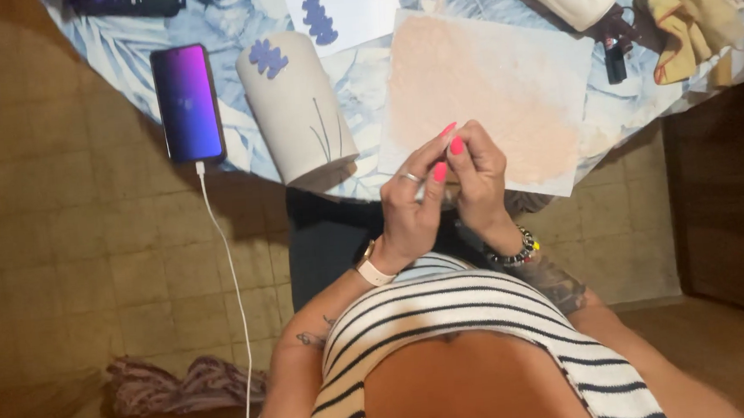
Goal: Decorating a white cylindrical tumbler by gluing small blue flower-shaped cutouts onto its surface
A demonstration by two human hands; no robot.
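both hands [445, 191] pinched together beside pale cylinder [297, 109], purple label [268, 57]

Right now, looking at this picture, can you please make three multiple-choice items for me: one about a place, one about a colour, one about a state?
1. Where does the phone lie?
A. left of the pale vase
B. on the paper sheet
C. on the floor

2. What colour are the cut-out shapes on the vase and on the white card?
A. green
B. blue-purple
C. orange

3. How are the left hand and the right hand?
A. flat on the table
B. far apart
C. together, fingertips pinched

Key: 1 A, the phone is at the table edge, left of the lying vase. 2 B, both shapes look blue-purple. 3 C, the hands meet over the pinkish sheet; what they pinch is too small to tell.
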